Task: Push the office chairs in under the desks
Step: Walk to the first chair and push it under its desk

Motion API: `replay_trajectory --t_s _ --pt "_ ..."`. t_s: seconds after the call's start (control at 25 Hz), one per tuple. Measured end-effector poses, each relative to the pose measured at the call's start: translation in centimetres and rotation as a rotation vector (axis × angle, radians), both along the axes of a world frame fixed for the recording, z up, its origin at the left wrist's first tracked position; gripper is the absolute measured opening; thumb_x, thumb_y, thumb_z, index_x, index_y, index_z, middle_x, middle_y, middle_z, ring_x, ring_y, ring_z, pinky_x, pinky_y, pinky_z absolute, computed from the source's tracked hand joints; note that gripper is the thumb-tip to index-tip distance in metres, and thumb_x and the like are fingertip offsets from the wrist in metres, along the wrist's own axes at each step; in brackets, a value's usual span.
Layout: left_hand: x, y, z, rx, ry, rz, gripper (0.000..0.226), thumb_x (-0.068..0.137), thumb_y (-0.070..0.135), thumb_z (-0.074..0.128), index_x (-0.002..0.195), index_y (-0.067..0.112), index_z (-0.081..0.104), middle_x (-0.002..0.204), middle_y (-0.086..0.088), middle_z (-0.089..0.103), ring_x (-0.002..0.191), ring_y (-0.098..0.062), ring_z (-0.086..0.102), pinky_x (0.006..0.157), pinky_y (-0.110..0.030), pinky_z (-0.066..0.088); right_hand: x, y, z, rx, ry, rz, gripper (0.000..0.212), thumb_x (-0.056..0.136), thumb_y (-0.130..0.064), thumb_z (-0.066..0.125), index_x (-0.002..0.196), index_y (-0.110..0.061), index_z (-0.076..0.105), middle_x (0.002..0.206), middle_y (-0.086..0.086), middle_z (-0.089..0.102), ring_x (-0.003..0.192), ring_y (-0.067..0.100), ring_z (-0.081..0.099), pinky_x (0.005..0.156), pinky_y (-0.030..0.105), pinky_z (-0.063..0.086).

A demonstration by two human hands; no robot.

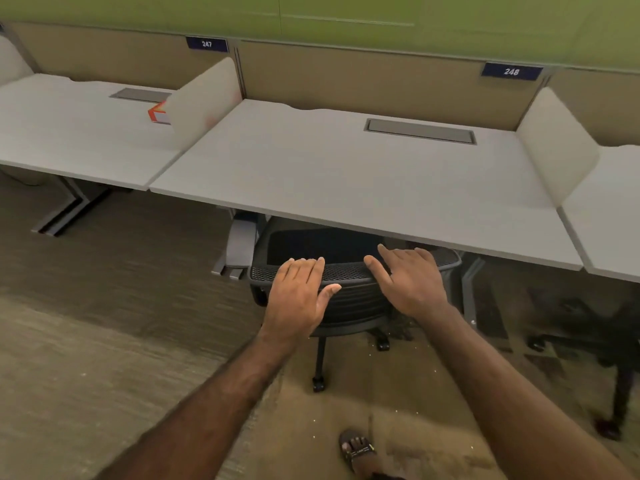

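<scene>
Your left hand [298, 292] and right hand [412, 282] lie flat, fingers straight, on the mesh chair [349, 271] backrest, gripping nothing. Its seat is tucked beneath the worktop [346, 174] front edge. Push harder and the backrest may strike that edge.

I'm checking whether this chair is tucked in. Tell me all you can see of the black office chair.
The office chair is black, with a mesh backrest and castor legs. Its seat is hidden under the grey desk; the backrest top sits just at the desk's front edge. The left hand and right hand rest on the backrest top, fingers straight.
</scene>
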State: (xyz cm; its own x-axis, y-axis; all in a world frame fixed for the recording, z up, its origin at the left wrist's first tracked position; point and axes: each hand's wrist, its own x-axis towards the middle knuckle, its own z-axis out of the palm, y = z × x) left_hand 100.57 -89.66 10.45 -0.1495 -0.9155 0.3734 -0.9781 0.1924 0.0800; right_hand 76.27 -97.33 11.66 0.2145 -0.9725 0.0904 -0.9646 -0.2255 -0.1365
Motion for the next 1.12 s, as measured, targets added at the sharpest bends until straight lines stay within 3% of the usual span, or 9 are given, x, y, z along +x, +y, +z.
replay_trajectory --t_s 0.24,0.44,0.96,1.12 --pt "3.5 3.4 -1.1 -0.117 0.016 -0.114 0.063 0.111 0.059 0.038 0.144 0.009 0.061 0.136 -0.007 0.070 0.129 -0.023 0.062 0.112 -0.041 0.044 2.2 6.6 0.4 -0.051 -0.003 -0.029 0.090 0.104 -0.085 0.010 0.156 -0.028 0.057 0.145 -0.005 0.070 0.137 0.019 0.060 0.121 0.049 0.033" --pt "5.5 5.8 -1.4 -0.233 0.044 -0.197 0.060 0.111 0.056 0.042 0.137 0.008 0.066 0.127 -0.007 0.073 0.119 -0.023 0.067 0.105 -0.041 0.046 3.3 11.8 1.3 -0.049 0.024 -0.026 0.091 0.102 -0.087 0.013 0.158 -0.028 0.055 0.149 -0.007 0.066 0.141 0.017 0.057 0.123 0.046 0.031" --pt "8.3 4.5 -0.9 -0.270 0.096 -0.299 0.056 0.107 0.055 0.048 0.130 0.010 0.071 0.121 -0.006 0.076 0.113 -0.022 0.070 0.103 -0.040 0.048 3.3 14.7 0.0 -0.165 -0.069 -0.157 0.077 0.103 -0.086 0.026 0.155 -0.038 0.054 0.157 -0.009 0.058 0.154 0.019 0.042 0.131 0.052 0.018" --pt "9.0 1.7 -0.4 -0.216 0.085 -0.301 0.056 0.105 0.059 0.047 0.132 0.014 0.068 0.125 -0.002 0.073 0.118 -0.019 0.066 0.117 -0.042 0.038 3.9 13.0 0.2 -0.193 -0.098 -0.149 0.076 0.105 -0.083 0.024 0.153 -0.035 0.058 0.151 -0.009 0.063 0.146 0.018 0.047 0.126 0.051 0.024"
